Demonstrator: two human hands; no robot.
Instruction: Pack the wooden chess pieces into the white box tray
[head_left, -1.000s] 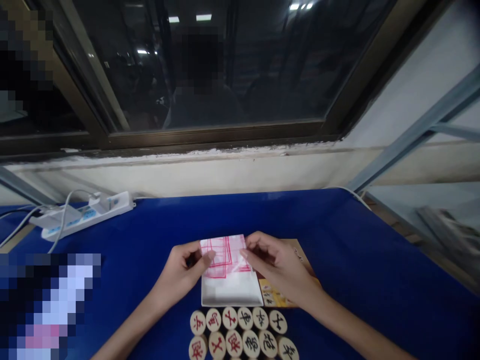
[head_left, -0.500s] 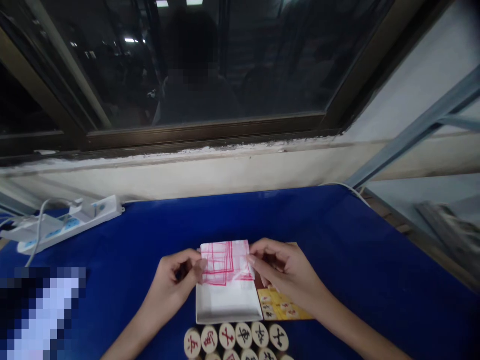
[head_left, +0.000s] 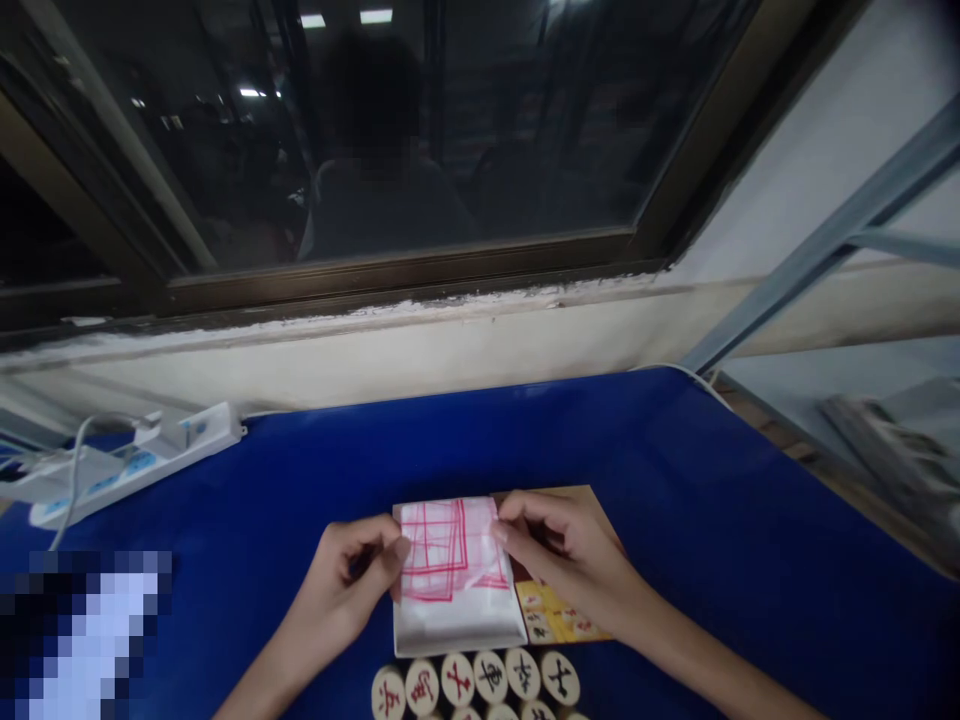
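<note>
Nearest, wooden chess discs (head_left: 474, 680) are lined up on the blue desk (head_left: 675, 520). Beyond them, a folded plastic sheet (head_left: 450, 550), thin, limp, slippery and printed with red grid lines, is pinched at both side edges by the left hand (head_left: 349, 590) and right hand (head_left: 566, 560) over a shallow white tray (head_left: 457, 630). It is judged best held by those edges.

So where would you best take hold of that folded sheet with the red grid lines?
By its two side edges, one hand from each side, as the left hand and right hand do. The folded sheet is thin and limp and lies over the white tray, so pinching its free edges probably grips best.
</note>
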